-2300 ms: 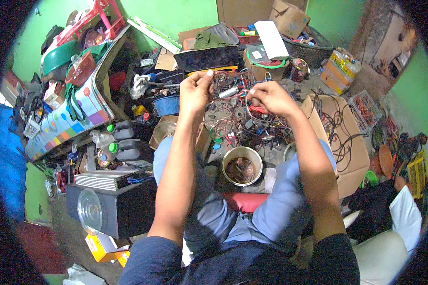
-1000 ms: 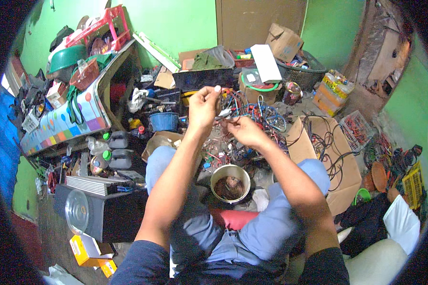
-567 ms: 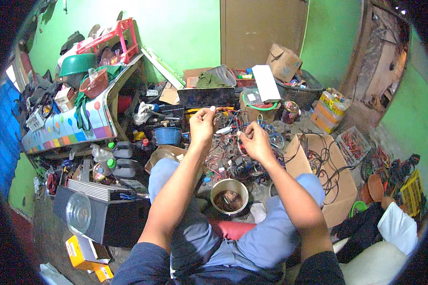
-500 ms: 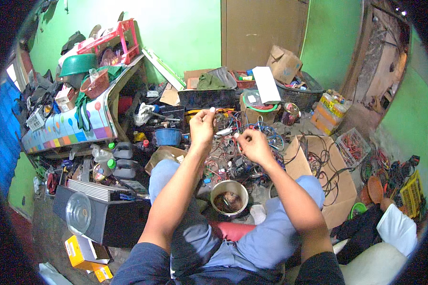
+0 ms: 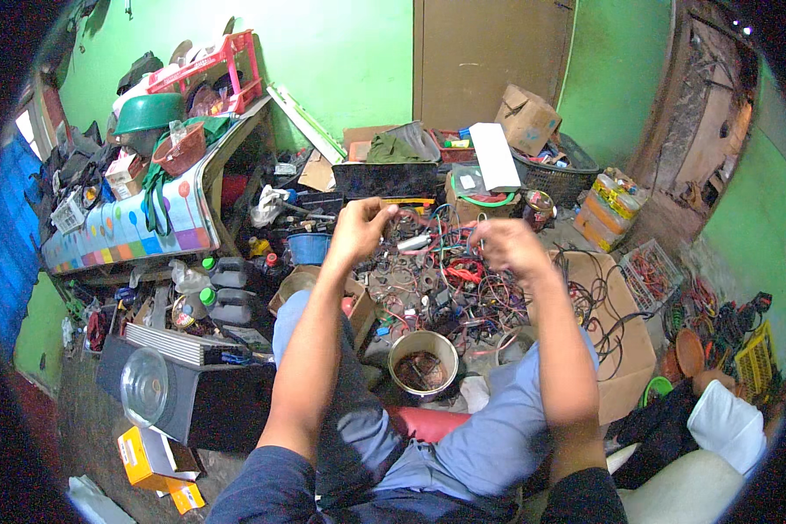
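The person's left hand is up over the left side of a wide tangle of wires, its thumb and forefinger brought narrowly together near the tips; whether a thin strand is caught between them cannot be told. The right hand is level with it on the other side, blurred, its fingers curled inward, and what it holds, if anything, cannot be made out. The two hands are well apart, and faint lines cross the gap between them, though these may belong to the wires behind. The tangle lies in front of the person, beyond the knees, with a red coil and a pale cylinder among its strands. For working with such thin strands, a light fingertip pinch seems right: the left hand would do best as a steady anchor while the right moves in short, gentle pulls, since a hard tug could drag neighbouring loops along or snap a strand. Working above the pile, as here, should make it easier to see which loop crosses which. The pot near the knees, with dark reddish-brown matter inside, and the cardboard box on the right, with black cables in it, call for elbow care.
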A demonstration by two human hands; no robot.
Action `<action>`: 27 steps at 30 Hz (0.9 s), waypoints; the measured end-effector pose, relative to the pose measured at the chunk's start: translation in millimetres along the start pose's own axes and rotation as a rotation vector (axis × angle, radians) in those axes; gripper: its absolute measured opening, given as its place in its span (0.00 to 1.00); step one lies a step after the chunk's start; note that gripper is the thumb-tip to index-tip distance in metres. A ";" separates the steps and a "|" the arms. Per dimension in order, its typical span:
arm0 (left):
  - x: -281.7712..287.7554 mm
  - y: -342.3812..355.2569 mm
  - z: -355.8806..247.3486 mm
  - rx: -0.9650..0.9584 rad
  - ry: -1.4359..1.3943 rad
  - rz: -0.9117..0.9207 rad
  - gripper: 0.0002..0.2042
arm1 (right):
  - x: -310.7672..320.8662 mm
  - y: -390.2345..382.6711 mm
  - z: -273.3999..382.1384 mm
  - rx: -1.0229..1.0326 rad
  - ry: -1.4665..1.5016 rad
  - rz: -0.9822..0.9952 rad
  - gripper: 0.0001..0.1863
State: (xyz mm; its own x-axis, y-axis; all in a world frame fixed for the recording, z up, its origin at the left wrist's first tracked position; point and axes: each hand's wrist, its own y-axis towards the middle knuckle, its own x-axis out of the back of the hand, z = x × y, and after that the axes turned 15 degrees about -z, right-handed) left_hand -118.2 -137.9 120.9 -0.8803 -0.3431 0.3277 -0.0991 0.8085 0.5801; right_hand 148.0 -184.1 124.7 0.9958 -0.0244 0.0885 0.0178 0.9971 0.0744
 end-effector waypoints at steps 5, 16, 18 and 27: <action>41.4 8.1 44.7 -0.004 0.124 -0.137 0.13 | 108.2 25.9 -13.6 0.238 0.429 -0.724 0.11; 32.9 2.6 23.6 0.241 -0.211 -0.243 0.14 | 195.1 48.8 -97.8 -0.026 -0.924 -0.635 0.18; 25.8 -3.5 20.7 0.204 -0.181 -0.245 0.14 | 132.7 48.3 -79.3 0.052 -1.101 -0.389 0.18; -38.0 -14.2 8.4 0.223 -0.269 -0.077 0.15 | -57.0 16.2 -59.6 0.520 -0.695 0.110 0.21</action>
State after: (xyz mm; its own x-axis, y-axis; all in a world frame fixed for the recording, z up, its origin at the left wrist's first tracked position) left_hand -87.2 -132.3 93.9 -0.9539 -0.2931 0.0641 -0.2428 0.8796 0.4090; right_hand 96.9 -162.2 61.7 0.7058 -0.1378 0.6949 -0.2873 0.8409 0.4586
